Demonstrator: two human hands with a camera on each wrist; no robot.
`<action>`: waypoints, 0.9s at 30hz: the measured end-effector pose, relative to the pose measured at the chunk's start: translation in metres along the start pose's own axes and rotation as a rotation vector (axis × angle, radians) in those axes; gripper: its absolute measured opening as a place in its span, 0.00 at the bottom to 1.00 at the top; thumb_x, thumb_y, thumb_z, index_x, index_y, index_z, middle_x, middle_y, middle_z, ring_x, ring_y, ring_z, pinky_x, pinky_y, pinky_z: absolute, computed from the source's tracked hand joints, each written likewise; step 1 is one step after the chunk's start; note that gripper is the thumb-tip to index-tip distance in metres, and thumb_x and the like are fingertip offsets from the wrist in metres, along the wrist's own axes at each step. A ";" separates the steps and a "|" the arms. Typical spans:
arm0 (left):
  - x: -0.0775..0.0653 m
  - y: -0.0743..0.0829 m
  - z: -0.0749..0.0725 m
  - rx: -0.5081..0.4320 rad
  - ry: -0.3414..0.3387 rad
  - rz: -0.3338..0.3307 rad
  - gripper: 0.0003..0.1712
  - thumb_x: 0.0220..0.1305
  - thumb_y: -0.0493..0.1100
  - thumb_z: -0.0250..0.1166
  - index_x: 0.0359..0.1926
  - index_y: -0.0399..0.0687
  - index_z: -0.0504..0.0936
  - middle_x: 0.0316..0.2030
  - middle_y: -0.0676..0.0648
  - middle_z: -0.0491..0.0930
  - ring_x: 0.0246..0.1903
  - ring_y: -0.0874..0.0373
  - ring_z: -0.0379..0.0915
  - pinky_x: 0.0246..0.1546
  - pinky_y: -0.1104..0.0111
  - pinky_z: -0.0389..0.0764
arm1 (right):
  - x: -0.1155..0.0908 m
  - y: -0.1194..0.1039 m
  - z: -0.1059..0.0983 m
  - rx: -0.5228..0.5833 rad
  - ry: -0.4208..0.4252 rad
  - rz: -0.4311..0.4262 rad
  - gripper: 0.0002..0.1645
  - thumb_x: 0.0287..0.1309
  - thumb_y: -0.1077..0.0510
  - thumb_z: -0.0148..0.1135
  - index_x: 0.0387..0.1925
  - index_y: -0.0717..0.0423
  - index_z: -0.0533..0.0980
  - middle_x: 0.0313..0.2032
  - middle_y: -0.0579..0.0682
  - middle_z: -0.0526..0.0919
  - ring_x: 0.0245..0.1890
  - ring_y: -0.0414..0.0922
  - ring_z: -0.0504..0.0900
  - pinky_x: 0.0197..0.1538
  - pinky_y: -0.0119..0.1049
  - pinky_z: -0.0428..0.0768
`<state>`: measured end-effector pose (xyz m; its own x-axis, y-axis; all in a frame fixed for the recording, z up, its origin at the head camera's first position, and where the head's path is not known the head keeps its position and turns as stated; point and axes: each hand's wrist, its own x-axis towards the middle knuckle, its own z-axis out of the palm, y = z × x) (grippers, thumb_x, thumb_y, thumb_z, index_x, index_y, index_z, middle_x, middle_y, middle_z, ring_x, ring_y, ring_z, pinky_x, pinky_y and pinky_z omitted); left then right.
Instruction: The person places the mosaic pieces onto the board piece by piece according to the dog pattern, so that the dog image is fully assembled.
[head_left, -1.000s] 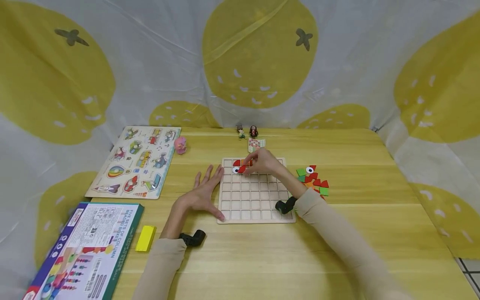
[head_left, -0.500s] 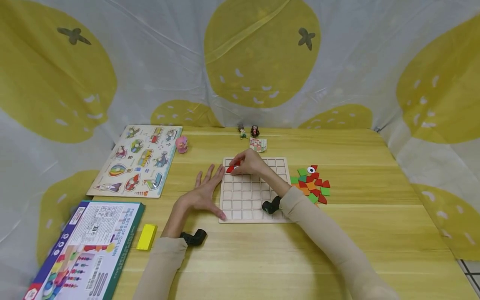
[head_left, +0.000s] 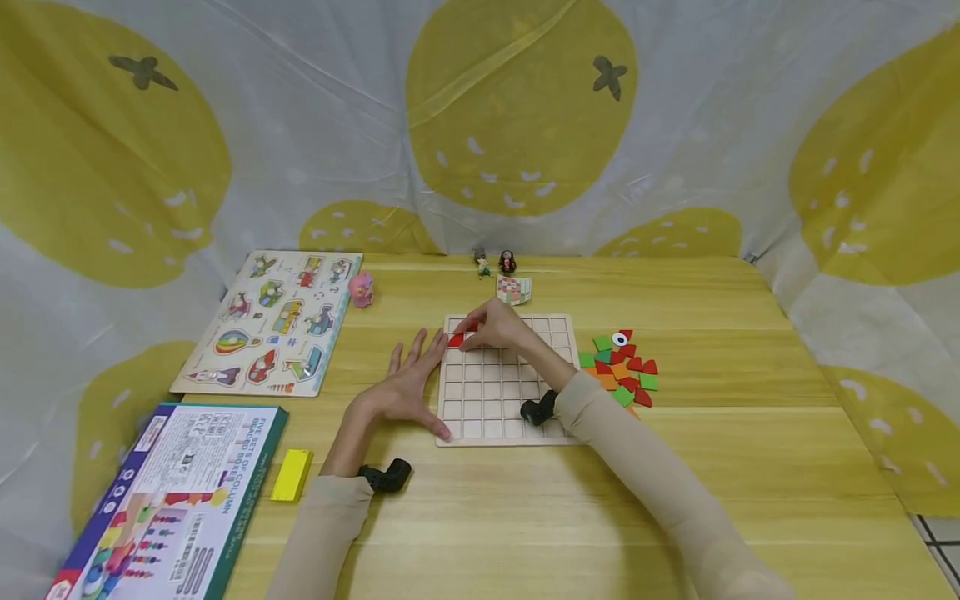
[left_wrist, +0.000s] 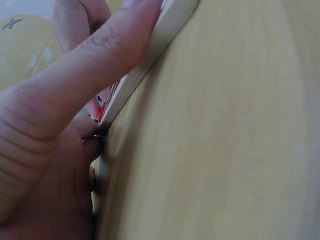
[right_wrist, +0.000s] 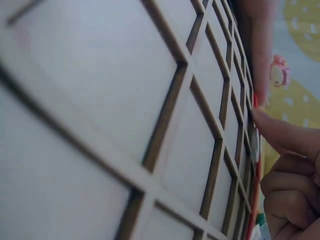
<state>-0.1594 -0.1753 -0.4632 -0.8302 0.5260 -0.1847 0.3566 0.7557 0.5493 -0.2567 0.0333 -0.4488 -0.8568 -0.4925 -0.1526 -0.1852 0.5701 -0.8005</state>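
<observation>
A cloth backdrop (head_left: 517,108) printed with yellow fruit hangs beyond the grid board (head_left: 487,400); the wood-grained desk (head_left: 480,525) extends around it. A printed box (head_left: 172,500) lies to the board's near left, a picture puzzle (head_left: 255,321) to its far left. The board itself lies flat, divided into square cells. Left hand (head_left: 405,390): fingers spread at the board's left edge, thumb on its near-left corner. Right hand (head_left: 498,325): thumb and forefinger pinching a red tile (head_left: 455,340), other fingers curled. Loose tiles (head_left: 622,372), mainly red, orange and green, lie just right of the board; a yellow block (head_left: 291,476), to its near left; a patterned card (head_left: 513,289), just beyond it; a pink figure (head_left: 361,290), to its far left; two figurines (head_left: 507,262), beyond it. The pinched tile is at the board's far-left corner; whether fully seated cannot be told.
</observation>
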 end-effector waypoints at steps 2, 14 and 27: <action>0.000 0.000 -0.001 0.001 0.006 -0.002 0.87 0.25 0.67 0.81 0.76 0.47 0.32 0.77 0.45 0.28 0.75 0.40 0.15 0.69 0.39 0.21 | -0.004 0.000 -0.005 0.023 -0.003 -0.004 0.16 0.46 0.60 0.76 0.40 0.53 0.86 0.32 0.52 0.86 0.23 0.38 0.68 0.28 0.28 0.67; -0.004 -0.004 -0.001 -0.011 0.018 -0.026 0.88 0.24 0.67 0.81 0.77 0.47 0.33 0.77 0.45 0.29 0.75 0.40 0.16 0.69 0.38 0.21 | -0.093 0.075 -0.112 -0.026 0.119 0.121 0.15 0.55 0.54 0.70 0.45 0.52 0.85 0.12 0.43 0.59 0.14 0.40 0.55 0.19 0.32 0.57; 0.000 0.001 0.000 0.004 0.003 -0.012 0.87 0.25 0.68 0.80 0.77 0.47 0.33 0.78 0.46 0.29 0.75 0.41 0.16 0.70 0.40 0.21 | -0.104 0.122 -0.144 0.031 0.091 0.289 0.17 0.53 0.50 0.71 0.42 0.55 0.86 0.45 0.57 0.87 0.38 0.47 0.81 0.39 0.33 0.75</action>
<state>-0.1586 -0.1745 -0.4622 -0.8358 0.5157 -0.1885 0.3484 0.7635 0.5438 -0.2599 0.2485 -0.4467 -0.9117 -0.2509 -0.3254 0.0866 0.6567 -0.7491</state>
